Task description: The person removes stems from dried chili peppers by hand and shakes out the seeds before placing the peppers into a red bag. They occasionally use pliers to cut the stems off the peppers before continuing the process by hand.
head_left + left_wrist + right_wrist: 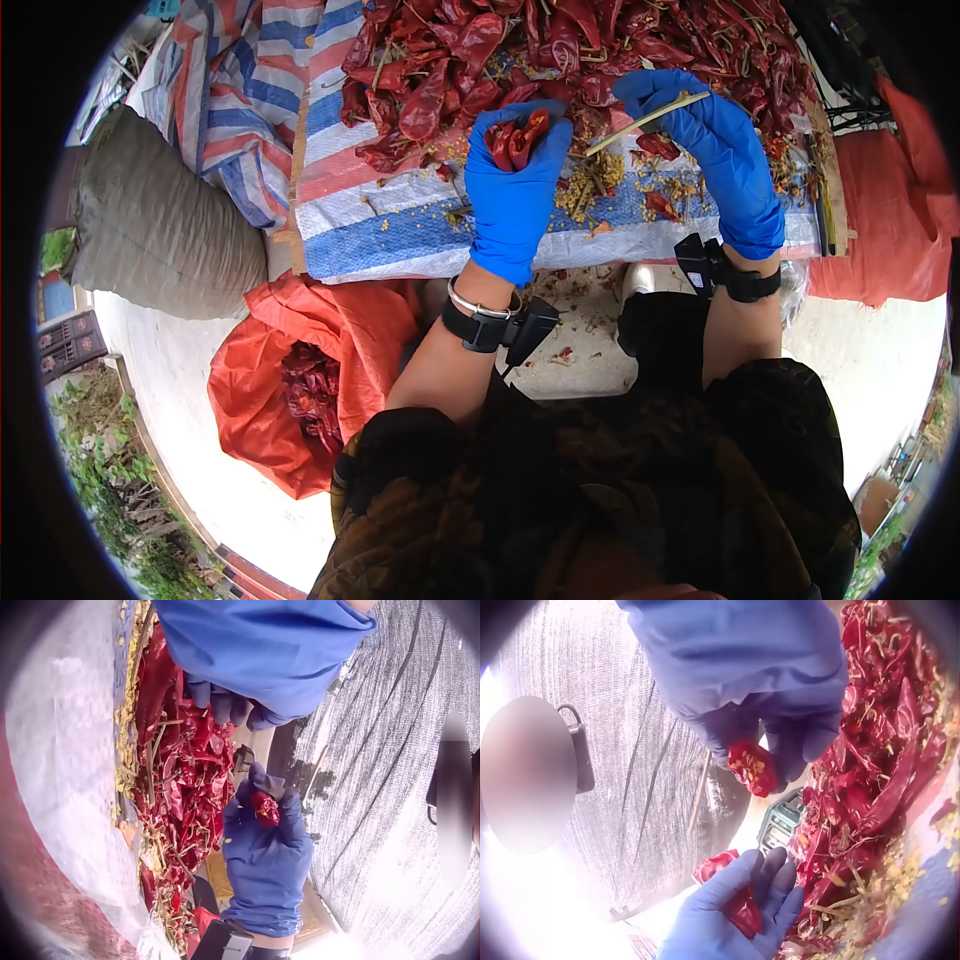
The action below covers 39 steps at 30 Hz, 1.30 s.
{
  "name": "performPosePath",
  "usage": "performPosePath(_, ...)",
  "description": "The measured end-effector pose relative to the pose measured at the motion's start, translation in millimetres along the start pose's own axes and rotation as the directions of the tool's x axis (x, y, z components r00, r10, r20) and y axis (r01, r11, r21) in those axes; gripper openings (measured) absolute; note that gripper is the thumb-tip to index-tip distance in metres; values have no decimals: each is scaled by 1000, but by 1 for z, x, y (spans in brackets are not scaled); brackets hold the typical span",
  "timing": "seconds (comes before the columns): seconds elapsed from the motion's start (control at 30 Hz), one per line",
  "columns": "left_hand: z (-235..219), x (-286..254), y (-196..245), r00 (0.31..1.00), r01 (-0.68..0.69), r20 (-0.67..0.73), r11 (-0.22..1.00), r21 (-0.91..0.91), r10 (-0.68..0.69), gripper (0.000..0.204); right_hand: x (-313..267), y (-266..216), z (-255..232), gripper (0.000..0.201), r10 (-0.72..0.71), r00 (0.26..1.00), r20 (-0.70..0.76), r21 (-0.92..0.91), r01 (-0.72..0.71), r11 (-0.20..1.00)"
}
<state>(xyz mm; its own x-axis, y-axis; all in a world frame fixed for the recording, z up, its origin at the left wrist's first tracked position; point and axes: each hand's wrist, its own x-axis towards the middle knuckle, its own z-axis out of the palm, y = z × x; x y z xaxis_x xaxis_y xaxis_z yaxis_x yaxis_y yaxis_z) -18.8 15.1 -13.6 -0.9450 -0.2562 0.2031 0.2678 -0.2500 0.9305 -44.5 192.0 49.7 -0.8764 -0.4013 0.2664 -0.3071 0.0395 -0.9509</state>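
In the head view, my gloved left hand (515,205) curls round red dried pepper pieces (520,142); the right wrist view shows red pieces (742,911) against its palm. My gloved right hand (728,160), just to the right, pinches a red pepper piece (752,769) with yellow seeds inside, seen in the right wrist view and in the left wrist view (266,810). A long pale stem (645,122) juts from the right hand towards the left hand. The hands are apart, above the near edge of the pepper heap (425,100).
A striped sheet (380,235) with scattered seeds and stems lies under the heap. An open orange sack (255,400) holding peppers stands below left. A full grey sack (165,215) is at the left, and a red sack (880,220) at the right.
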Motion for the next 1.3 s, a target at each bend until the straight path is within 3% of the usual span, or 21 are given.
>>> performPosePath(0.07,-3,1,5,991,120,-61,992,-43,-123,29,0,8,-8,21,45,999,-31,-76,-47,996)
performPosePath(0.17,-7,5,-3,981,115,-146,989,-96,-128,30,1,7,-26,20,89,980,-180,-156,-117,981)
performPosePath(0.23,-10,5,-1,982,98,-154,990,-103,-113,30,-5,9,-52,22,107,822,-559,-228,-277,934)
performPosePath(0.3,-12,4,5,970,76,-214,983,-170,-112,28,-9,18,-81,33,-73,660,-748,-432,-400,808)
performPosePath(0.33,-16,6,0,972,34,-227,992,-117,-61,29,-13,23,-98,33,-71,660,-748,-430,-401,809)
performPosePath(0.37,-16,6,2,972,34,-227,993,-116,-60,29,-18,28,-114,39,-344,679,-648,-757,-528,385)
performPosePath(0.4,-15,6,4,961,15,-272,990,-141,-54,30,-15,22,-112,45,-517,745,-423,-806,-570,-161)
performPosePath(0.43,-15,6,5,947,-5,-316,986,-166,-48,31,-13,19,-105,45,-518,743,-424,-806,-570,-160)
performPosePath(0.5,-16,6,4,947,-2,-318,985,-170,-53,31,-4,12,-79,58,-534,750,-390,-905,-418,73)
performPosePath(0.57,-16,7,1,947,3,-316,985,-172,-59,31,5,30,-50,53,-463,855,-235,-922,-46,384)
performPosePath(0.6,-14,7,-2,947,-22,-320,994,-108,-14,21,14,37,-35,57,-441,896,-42,-919,138,370)
performPosePath(0.67,-12,8,-3,948,-48,-317,998,-41,33,11,15,57,2,59,-266,964,-9,-896,110,429)
performPosePath(0.8,-9,6,5,968,23,-248,997,-75,-41,11,17,75,12,56,-93,996,13,-923,47,382)
performPosePath(0.93,-10,7,7,973,85,-204,990,-116,-107,17,12,76,5,43,-57,997,-42,-869,-8,495)
performPosePath(1.03,-8,6,9,981,98,-152,987,-126,-117,18,9,69,6,28,-200,952,-229,-853,-98,513)
performPosePath(1.07,-7,6,8,981,94,-157,987,-127,-114,18,8,62,6,26,3,938,-346,-527,-197,827)
performPosePath(1.1,-6,5,6,989,88,-105,984,-152,-105,20,7,50,9,26,237,904,-356,-90,-286,954)
performPosePath(1.17,-3,2,3,994,80,-54,982,-173,-90,22,4,23,26,28,306,873,-380,59,-308,950)
performPosePath(1.23,0,-4,1,999,34,11,986,-165,-33,28,4,20,33,27,394,907,-149,223,-358,907)
performPosePath(1.27,0,-5,-1,999,16,43,996,-84,-13,31,4,28,37,28,334,941,-49,363,-295,884)
performPosePath(1.3,2,-6,-2,999,17,43,997,-81,-14,31,0,37,42,28,334,941,-48,366,-295,883)
